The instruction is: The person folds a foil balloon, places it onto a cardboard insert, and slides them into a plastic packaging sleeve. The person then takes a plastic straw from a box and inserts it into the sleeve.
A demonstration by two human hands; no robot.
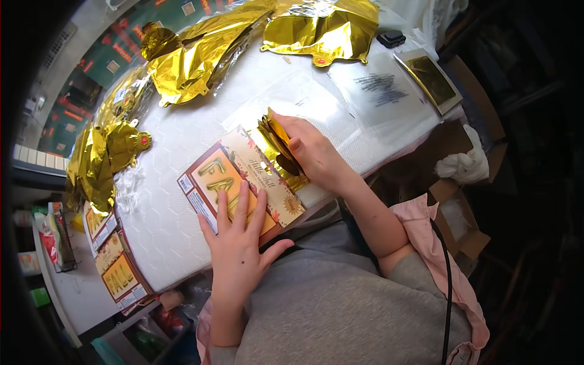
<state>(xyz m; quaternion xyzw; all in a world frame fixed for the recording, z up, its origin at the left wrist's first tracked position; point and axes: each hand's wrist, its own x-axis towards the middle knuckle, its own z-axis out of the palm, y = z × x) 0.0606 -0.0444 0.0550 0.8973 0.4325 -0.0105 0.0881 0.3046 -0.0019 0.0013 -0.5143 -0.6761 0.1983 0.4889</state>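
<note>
Head view, looking down on a white quilted pad (182,140) that covers the work surface. The left hand (240,243) lies flat, fingers spread, on a printed card package (234,182) showing gold letter shapes; it grips nothing and only presses down on the package's near end. The right hand (313,155), at 2 o'clock from the left hand, is closed on a folded bundle of gold foil (277,143), thumb on one side and fingers on the other, at the package's far end.

Deflated gold foil balloons lie along the far rim of the pad, three in clear view: one (322,30) at 12 o'clock from the right hand, one (194,58) at 11 o'clock, and one (106,158) at 9 o'clock from the package, hanging over the pad's edge. Two further card packages (118,267) lie at 8 o'clock from the left hand, overlapping each other. A clear plastic sleeve (377,85) lies flat at 1 o'clock from the right hand, a flat gold-faced packet (432,79) just beyond it, and a small black object (391,38) at the far edge.
</note>
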